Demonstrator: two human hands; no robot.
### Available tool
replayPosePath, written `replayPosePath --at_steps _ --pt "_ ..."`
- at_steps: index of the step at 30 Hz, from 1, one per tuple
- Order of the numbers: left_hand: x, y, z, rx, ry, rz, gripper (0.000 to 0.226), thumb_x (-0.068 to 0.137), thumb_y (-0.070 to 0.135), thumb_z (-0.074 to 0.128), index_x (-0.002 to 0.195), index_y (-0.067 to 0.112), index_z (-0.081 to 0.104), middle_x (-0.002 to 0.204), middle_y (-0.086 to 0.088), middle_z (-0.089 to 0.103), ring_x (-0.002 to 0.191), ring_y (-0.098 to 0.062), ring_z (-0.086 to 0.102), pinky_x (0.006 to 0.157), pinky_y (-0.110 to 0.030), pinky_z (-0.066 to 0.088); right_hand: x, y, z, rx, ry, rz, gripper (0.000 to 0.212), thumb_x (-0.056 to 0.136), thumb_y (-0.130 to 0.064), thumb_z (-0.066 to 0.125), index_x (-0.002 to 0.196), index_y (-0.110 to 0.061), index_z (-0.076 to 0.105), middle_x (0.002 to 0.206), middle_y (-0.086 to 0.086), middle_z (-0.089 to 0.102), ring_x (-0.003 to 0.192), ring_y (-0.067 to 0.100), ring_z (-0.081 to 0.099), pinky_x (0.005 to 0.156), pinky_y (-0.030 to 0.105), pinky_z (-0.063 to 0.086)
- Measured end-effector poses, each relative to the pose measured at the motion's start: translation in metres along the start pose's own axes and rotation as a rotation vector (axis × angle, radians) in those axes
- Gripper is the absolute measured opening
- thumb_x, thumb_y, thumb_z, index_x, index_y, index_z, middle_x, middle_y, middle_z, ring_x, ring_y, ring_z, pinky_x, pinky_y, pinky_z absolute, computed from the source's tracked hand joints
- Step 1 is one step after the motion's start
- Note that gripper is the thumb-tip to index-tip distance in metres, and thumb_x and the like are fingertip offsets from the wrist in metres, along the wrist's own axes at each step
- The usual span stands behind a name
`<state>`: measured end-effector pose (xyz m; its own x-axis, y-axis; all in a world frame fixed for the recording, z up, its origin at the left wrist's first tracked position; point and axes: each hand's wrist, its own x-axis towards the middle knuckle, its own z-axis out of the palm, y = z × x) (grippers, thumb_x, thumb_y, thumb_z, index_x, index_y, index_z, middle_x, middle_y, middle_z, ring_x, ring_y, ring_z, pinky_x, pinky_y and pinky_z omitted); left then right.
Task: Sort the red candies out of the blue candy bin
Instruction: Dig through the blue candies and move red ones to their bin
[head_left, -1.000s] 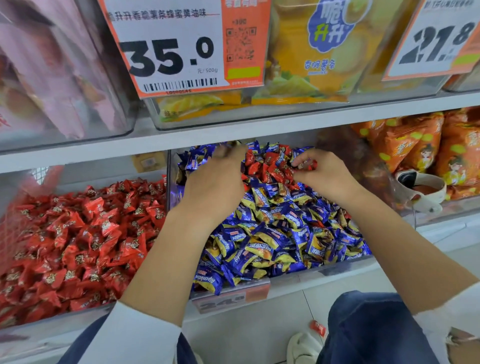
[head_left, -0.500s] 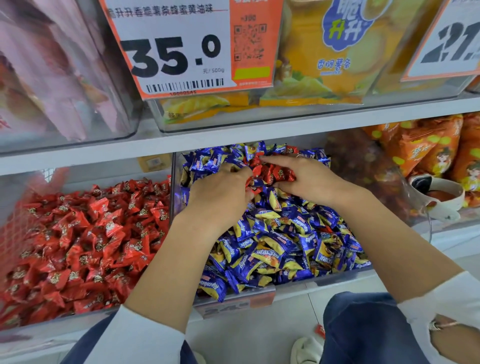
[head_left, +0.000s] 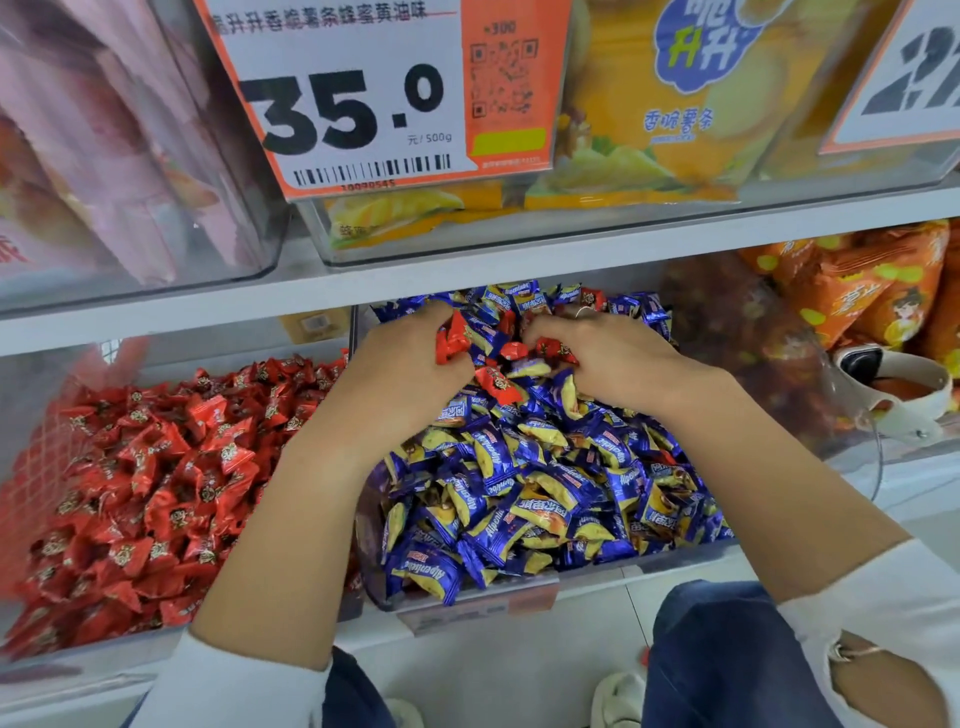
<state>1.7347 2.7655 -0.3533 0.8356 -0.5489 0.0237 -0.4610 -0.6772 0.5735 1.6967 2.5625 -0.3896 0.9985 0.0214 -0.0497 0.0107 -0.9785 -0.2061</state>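
Observation:
A clear bin (head_left: 467, 597) on the lower shelf is heaped with blue-and-yellow wrapped candies (head_left: 524, 483). Several red candies (head_left: 498, 385) lie mixed in near the back of the heap. My left hand (head_left: 400, 364) reaches into the back of the bin and grips a red candy (head_left: 451, 338) with curled fingers. My right hand (head_left: 613, 353) digs in beside it, its fingers curled round red candies (head_left: 553, 347) at the fingertips. To the left stands a second clear bin full of red candies (head_left: 156, 483).
The upper shelf (head_left: 467, 275) hangs low over the bins, carrying a price sign reading 35.0 (head_left: 353, 93) and yellow snack bags (head_left: 675, 104). Orange snack packs (head_left: 857, 280) and a white scoop (head_left: 893, 384) sit at right. My knees in blue trousers (head_left: 727, 660) are below.
Both hands have gone on digging at the back of the blue heap and moved closer together. A red candy now shows in my left hand's fingers.

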Motion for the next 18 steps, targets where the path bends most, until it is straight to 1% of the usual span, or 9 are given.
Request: replayPosePath --at_steps 2,4,6,8,10,13,15,16,18 --pt "0.001 -0.003 -0.002 -0.078 0.036 -0.012 0.017 0.091 0.029 0.058 0.100 0.016 0.056 0.074 -0.005 0.058 0.067 -0.022 0.055 0.058 -0.029 0.040 -0.004 -0.003 -0.004 -0.010 -0.021 0.022 0.065 0.080 0.001 0.046 0.131 -0.038 0.043 0.127 0.010 0.051 0.087 0.025 0.051 0.066 0.030 0.036" --pt "0.002 -0.005 -0.003 -0.111 0.048 -0.038 0.018 0.090 0.035 0.058 0.092 0.018 0.055 0.072 -0.004 0.057 0.069 -0.021 0.058 0.059 -0.031 0.041 -0.008 -0.007 -0.007 -0.038 -0.004 0.004 0.080 0.079 0.004 0.044 0.140 -0.046 0.030 0.143 0.010 0.041 0.106 0.030 0.056 0.069 0.030 0.041" --pt "0.000 -0.003 -0.001 -0.024 0.039 -0.019 0.018 0.090 0.036 0.058 0.092 0.018 0.054 0.069 0.002 0.054 0.064 -0.010 0.053 0.056 -0.023 0.038 -0.011 -0.012 -0.007 -0.082 0.016 -0.039 0.082 0.083 0.001 0.044 0.142 -0.051 0.022 0.148 0.006 0.035 0.118 0.031 0.052 0.074 0.031 0.043" --pt "-0.002 0.003 0.005 0.075 0.015 0.036 0.013 0.090 0.033 0.058 0.091 0.022 0.051 0.067 0.009 0.051 0.060 -0.003 0.046 0.051 -0.015 0.031 -0.011 -0.015 -0.005 -0.109 0.010 -0.068 0.076 0.086 -0.003 0.044 0.142 -0.051 0.023 0.147 0.001 0.037 0.117 0.030 0.052 0.071 0.029 0.039" --pt "-0.004 0.008 0.013 0.129 -0.001 0.095 0.011 0.089 0.031 0.058 0.092 0.024 0.051 0.072 0.009 0.052 0.062 -0.007 0.047 0.053 -0.019 0.032 -0.011 -0.017 -0.004 -0.133 0.001 -0.074 0.076 0.086 -0.003 0.043 0.142 -0.050 0.024 0.145 -0.002 0.039 0.115 0.030 0.052 0.066 0.029 0.036" --pt "-0.004 0.011 0.022 0.232 -0.011 0.142 0.021 0.089 0.033 0.057 0.106 0.022 0.052 0.092 0.000 0.055 0.078 -0.017 0.050 0.065 -0.028 0.036 -0.010 -0.020 -0.002 -0.144 0.016 -0.071 0.066 0.086 -0.003 0.043 0.139 -0.041 0.034 0.139 0.001 0.045 0.113 0.031 0.053 0.066 0.031 0.035" --pt "-0.005 0.014 0.026 0.325 -0.041 0.143 0.030 0.091 0.036 0.055 0.116 0.022 0.048 0.101 -0.002 0.054 0.090 -0.022 0.054 0.067 -0.031 0.039 -0.008 -0.020 0.002 -0.105 0.029 -0.055 0.057 0.087 -0.002 0.045 0.134 -0.033 0.042 0.129 0.006 0.051 0.106 0.032 0.056 0.066 0.033 0.035" --pt "-0.006 0.016 0.029 0.375 -0.045 0.147 0.033 0.091 0.037 0.055 0.120 0.023 0.046 0.106 -0.001 0.054 0.096 -0.023 0.056 0.067 -0.031 0.039 -0.008 -0.018 0.002 -0.051 0.039 -0.049 0.049 0.088 -0.004 0.050 0.130 -0.029 0.045 0.122 0.007 0.055 0.103 0.032 0.057 0.066 0.033 0.038" --pt "-0.006 0.019 0.035 0.467 -0.035 0.167 0.038 0.092 0.038 0.053 0.125 0.023 0.042 0.113 0.000 0.055 0.103 -0.023 0.056 0.065 -0.032 0.037 -0.008 -0.009 -0.002 0.107 0.105 -0.011 0.030 0.089 -0.019 0.058 0.118 -0.025 0.052 0.110 0.006 0.063 0.098 0.029 0.060 0.072 0.032 0.043"
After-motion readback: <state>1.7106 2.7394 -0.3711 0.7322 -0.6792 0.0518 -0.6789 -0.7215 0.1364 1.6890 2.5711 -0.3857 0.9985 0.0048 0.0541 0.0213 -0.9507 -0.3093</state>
